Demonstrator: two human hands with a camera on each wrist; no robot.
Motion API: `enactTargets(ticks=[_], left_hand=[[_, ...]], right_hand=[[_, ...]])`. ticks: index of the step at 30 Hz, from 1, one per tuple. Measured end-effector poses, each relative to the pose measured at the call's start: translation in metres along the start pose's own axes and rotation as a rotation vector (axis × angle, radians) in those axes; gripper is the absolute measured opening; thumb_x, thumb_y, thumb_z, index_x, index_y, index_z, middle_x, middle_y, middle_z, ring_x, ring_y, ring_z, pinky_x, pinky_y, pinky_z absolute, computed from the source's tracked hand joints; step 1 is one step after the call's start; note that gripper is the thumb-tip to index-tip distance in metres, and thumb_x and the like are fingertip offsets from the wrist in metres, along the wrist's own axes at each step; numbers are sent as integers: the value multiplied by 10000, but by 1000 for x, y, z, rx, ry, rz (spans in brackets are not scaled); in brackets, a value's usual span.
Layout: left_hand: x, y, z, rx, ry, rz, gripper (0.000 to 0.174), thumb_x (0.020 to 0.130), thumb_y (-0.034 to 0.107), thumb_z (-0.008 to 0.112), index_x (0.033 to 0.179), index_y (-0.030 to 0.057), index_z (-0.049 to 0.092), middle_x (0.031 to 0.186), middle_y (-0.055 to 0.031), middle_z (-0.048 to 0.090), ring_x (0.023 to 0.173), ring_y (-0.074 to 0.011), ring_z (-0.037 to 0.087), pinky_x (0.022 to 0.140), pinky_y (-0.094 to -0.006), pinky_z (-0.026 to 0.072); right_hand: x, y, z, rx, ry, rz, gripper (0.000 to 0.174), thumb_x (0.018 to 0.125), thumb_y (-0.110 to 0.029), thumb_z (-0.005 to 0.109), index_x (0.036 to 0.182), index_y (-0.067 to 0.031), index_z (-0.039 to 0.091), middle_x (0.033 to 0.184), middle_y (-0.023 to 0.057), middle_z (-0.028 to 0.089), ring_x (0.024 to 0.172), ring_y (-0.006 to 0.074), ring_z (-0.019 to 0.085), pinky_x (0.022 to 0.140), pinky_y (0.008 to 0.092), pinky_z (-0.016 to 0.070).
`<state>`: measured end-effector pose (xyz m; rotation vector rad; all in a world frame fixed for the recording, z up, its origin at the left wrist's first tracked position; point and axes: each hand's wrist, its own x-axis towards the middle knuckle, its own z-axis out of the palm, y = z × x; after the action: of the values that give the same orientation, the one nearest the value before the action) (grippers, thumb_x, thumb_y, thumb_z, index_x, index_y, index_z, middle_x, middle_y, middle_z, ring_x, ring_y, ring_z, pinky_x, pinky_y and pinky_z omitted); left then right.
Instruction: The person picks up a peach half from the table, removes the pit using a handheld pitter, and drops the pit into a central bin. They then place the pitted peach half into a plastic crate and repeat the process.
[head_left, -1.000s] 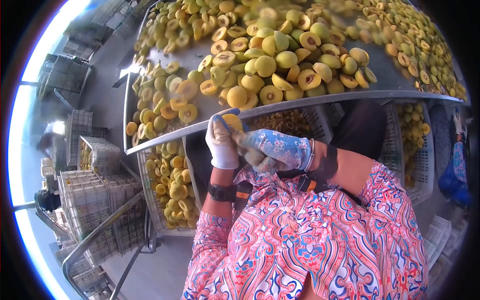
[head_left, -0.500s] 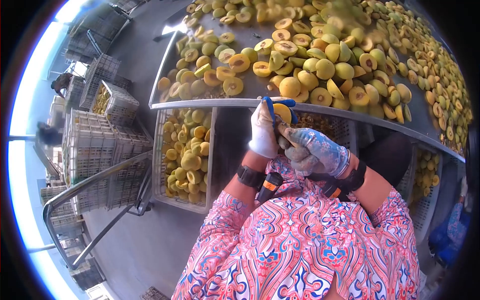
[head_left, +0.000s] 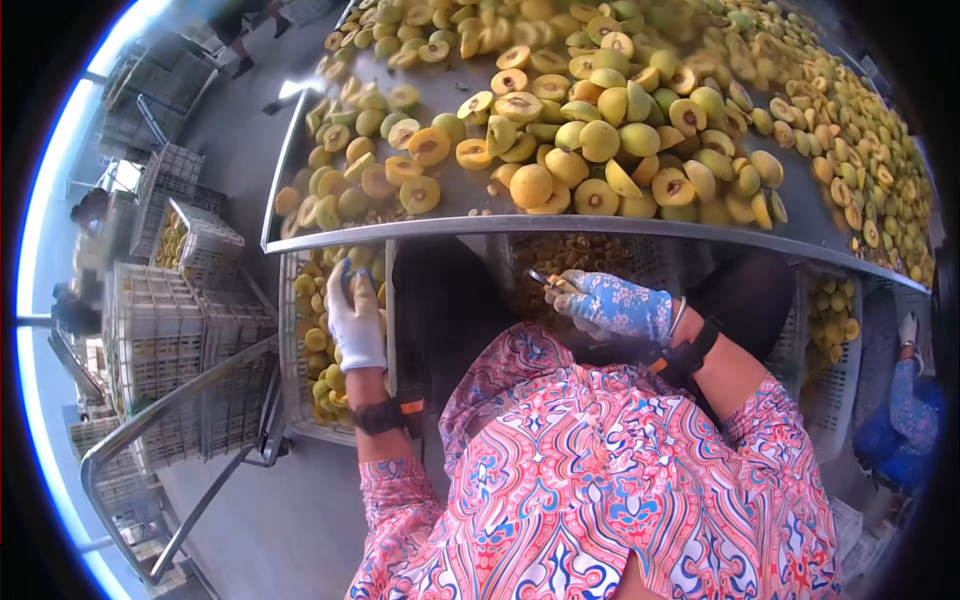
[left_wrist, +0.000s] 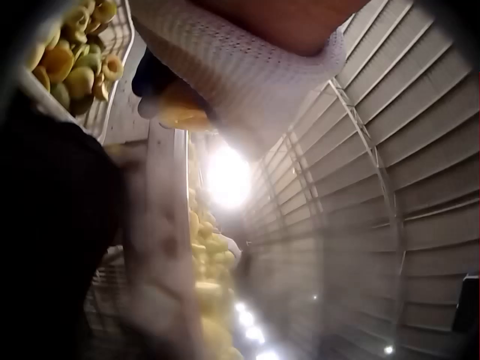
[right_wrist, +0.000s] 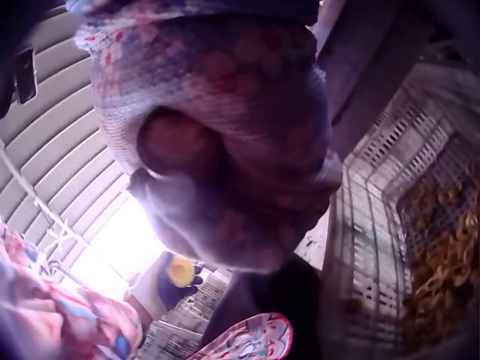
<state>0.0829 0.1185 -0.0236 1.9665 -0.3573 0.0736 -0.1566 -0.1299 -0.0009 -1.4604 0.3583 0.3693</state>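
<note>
My left hand (head_left: 357,322), in a white glove with blue fingers, is over a crate (head_left: 391,340) of yellow peach halves (head_left: 322,386) at the left. It holds a peach half (right_wrist: 180,271), which shows against the blue palm in the right wrist view and by the fingertips in the left wrist view. In front of my lap, my right hand (head_left: 622,304), in a blue flowered glove, grips a small pitting tool (head_left: 541,277) whose metal tip points left. The right wrist view hides that tool behind the curled fingers.
A metal-edged table (head_left: 600,226) heaped with peach halves (head_left: 600,140) spans the front. Beneath it a crate (right_wrist: 360,232) holds brownish pits and scraps. More crates (head_left: 170,370) and a metal rail (head_left: 180,405) stand left. Another person (head_left: 905,420) is at the right.
My hands were together at the table edge, with the tool at a peach half. Now they are apart, the left hand over the left crate with the peach half and the right holding the tool.
</note>
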Motion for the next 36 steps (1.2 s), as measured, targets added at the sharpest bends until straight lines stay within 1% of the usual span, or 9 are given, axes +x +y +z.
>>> enactTargets(ticks=[1, 3, 11, 13, 15, 17, 21, 29, 36], left_hand=[[7, -3, -19, 760, 68, 352, 404, 889, 234, 649, 1229, 26, 587, 1208, -173, 579, 1014, -282, 596, 911, -363, 477], [23, -1, -15, 806, 119, 534, 448, 852, 228, 683, 1235, 19, 581, 1212, -197, 582, 993, -320, 607, 895, -376, 486], [23, 98, 167, 297, -778, 697, 538, 767, 242, 760, 1252, 100, 578, 1154, -162, 613, 1021, -323, 621, 872, -374, 500], [28, 104, 169, 115, -849, 401, 475, 813, 206, 710, 1247, 70, 570, 1090, -136, 634, 937, -255, 645, 801, -338, 527], [23, 115, 152, -418, -871, -226, 372, 897, 206, 618, 1221, 29, 577, 1057, -126, 642, 883, -209, 644, 721, -319, 541], [25, 96, 141, -927, -955, -394, 396, 971, 253, 491, 1275, 0, 508, 1068, -134, 636, 819, -197, 638, 638, -310, 536], [-4, 114, 123, -110, -647, 672, 473, 1003, 408, 399, 1244, 17, 516, 1075, -108, 645, 841, -176, 628, 603, -269, 507], [-30, 123, 111, -686, -854, -179, 525, 1048, 431, 228, 1222, 20, 504, 1112, -104, 657, 936, -137, 626, 662, -174, 505], [-38, 121, 115, -520, -732, 149, 494, 1047, 412, 273, 1223, 12, 504, 1064, -106, 650, 931, -174, 626, 820, -295, 510]], right_hand=[[-4, 3, -2, 54, 32, 113, 213, 984, -298, 528, 1039, -92, 526, 614, -22, 446, 473, 85, 413, 430, 273, 343], [-3, 11, -5, -31, 73, 60, 274, 983, -309, 526, 1122, -72, 527, 660, 15, 494, 524, 124, 464, 502, 303, 407], [-10, 21, -2, 375, 213, -229, 311, 990, -325, 531, 1140, -54, 551, 718, 4, 543, 629, 67, 499, 549, 244, 415], [-18, 21, -8, 512, 242, -267, 323, 989, -324, 537, 1175, -60, 547, 721, -2, 543, 633, 43, 494, 540, 227, 406], [-29, 12, -15, 164, 423, -347, 338, 978, -296, 552, 1191, -34, 563, 797, 93, 633, 715, 200, 610, 624, 321, 473], [-27, -3, -14, -115, 550, -528, 318, 966, -263, 559, 1158, -10, 581, 891, 167, 656, 837, 333, 621, 720, 398, 483], [-3, -21, -8, -657, 725, -878, 284, 945, -222, 575, 1113, 7, 593, 936, 214, 655, 893, 396, 619, 774, 443, 486], [12, -31, 17, -539, 624, -624, 247, 954, -228, 539, 1092, -32, 602, 893, 189, 646, 818, 402, 619, 702, 448, 502], [29, -22, 35, -110, 600, -534, 281, 952, -240, 540, 1065, 15, 571, 900, 241, 651, 872, 417, 628, 705, 446, 499]])
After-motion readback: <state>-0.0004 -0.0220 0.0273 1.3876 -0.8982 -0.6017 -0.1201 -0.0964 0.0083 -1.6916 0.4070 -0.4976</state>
